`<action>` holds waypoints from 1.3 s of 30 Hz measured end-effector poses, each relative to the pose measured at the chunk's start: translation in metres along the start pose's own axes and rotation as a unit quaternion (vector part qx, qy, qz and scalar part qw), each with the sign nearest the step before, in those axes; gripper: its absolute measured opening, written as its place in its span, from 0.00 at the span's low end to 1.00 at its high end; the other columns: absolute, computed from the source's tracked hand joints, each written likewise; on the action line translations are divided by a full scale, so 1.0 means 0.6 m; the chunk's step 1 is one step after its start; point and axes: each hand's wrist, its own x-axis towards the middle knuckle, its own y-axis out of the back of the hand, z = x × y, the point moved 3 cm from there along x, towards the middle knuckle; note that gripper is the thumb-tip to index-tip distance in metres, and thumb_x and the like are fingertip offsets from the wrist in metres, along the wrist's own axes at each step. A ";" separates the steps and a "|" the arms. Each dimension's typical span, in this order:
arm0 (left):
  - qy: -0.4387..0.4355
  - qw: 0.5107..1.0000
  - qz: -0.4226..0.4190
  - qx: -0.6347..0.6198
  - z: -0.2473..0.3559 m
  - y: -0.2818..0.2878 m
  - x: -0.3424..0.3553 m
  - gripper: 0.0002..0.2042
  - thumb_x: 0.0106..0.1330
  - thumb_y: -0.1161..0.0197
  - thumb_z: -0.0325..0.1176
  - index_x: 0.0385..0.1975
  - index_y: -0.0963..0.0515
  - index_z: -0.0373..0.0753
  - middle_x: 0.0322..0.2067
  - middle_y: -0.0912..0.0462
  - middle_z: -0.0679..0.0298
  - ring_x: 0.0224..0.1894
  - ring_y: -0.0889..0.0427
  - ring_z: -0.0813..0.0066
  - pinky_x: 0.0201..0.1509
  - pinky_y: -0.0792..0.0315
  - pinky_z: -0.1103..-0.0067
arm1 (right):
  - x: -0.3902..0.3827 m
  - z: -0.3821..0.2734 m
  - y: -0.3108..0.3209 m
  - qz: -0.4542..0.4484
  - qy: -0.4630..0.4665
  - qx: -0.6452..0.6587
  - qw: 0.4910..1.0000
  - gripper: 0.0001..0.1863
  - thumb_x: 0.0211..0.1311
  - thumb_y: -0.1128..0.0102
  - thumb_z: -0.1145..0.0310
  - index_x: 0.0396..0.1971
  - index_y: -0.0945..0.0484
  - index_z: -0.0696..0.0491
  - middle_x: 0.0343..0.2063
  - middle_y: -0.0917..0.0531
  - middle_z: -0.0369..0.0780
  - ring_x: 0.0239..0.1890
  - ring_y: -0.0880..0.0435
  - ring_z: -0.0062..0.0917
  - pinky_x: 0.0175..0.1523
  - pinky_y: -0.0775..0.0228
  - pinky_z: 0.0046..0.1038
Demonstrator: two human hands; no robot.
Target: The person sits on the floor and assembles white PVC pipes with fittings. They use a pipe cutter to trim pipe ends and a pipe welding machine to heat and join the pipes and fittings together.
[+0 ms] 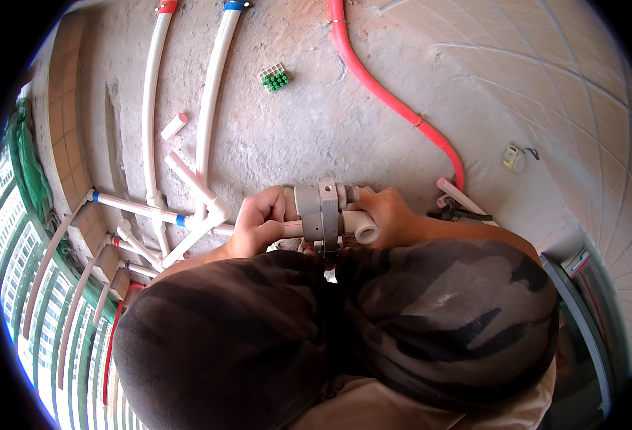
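In front of my knees stands a grey metal pipe welding iron (328,208), its round heating heads on either side of a flat plate. My left hand (255,221) is closed around a white plastic pipe (293,228), whose end meets the left head. On the other side, my right hand (389,213) grips a white pipe fitting (364,228) with an open round mouth, held against the right head. The iron's lower part is hidden between my legs.
Two long white pipes (215,93) run along the concrete floor (287,129), joining branched pipework at left. A loose pipe piece (174,126), green-and-white spacer block (274,77), red conduit (384,100) and yellow tape measure (511,157) lie around. Green netting (32,158) hangs at far left.
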 end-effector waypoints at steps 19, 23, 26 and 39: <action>-0.027 0.998 -0.007 0.056 0.006 -0.002 0.014 0.10 0.56 0.44 0.17 0.22 0.39 0.37 0.26 0.28 0.64 0.31 0.34 0.76 0.36 0.37 0.76 | -0.005 0.018 -0.001 -0.009 -0.019 0.062 0.998 0.24 0.43 0.19 0.58 0.32 0.25 0.56 0.26 0.17 0.48 0.31 0.16 0.47 0.36 0.25 0.39; -0.019 0.998 0.013 0.065 -0.001 0.001 0.009 0.09 0.53 0.45 0.17 0.22 0.39 0.37 0.25 0.26 0.63 0.32 0.30 0.75 0.38 0.34 0.76 | 0.008 0.004 0.016 -0.021 -0.012 0.040 0.999 0.23 0.44 0.19 0.59 0.31 0.25 0.56 0.25 0.17 0.49 0.30 0.14 0.48 0.35 0.24 0.39; -0.032 0.998 0.025 0.043 -0.001 0.007 0.013 0.08 0.51 0.46 0.18 0.21 0.38 0.38 0.25 0.26 0.63 0.32 0.29 0.75 0.38 0.34 0.75 | 0.017 -0.004 0.020 -0.012 0.001 0.008 1.000 0.20 0.46 0.21 0.62 0.30 0.24 0.56 0.24 0.17 0.50 0.30 0.14 0.48 0.34 0.24 0.39; -0.038 0.998 0.035 0.040 -0.040 0.031 0.053 0.04 0.49 0.49 0.22 0.21 0.36 0.39 0.23 0.28 0.61 0.19 0.42 0.81 0.19 0.52 0.79 | 0.028 0.049 0.001 0.003 0.017 0.017 1.000 0.13 0.43 0.34 0.73 0.32 0.24 0.59 0.25 0.20 0.48 0.29 0.19 0.36 0.36 0.28 0.35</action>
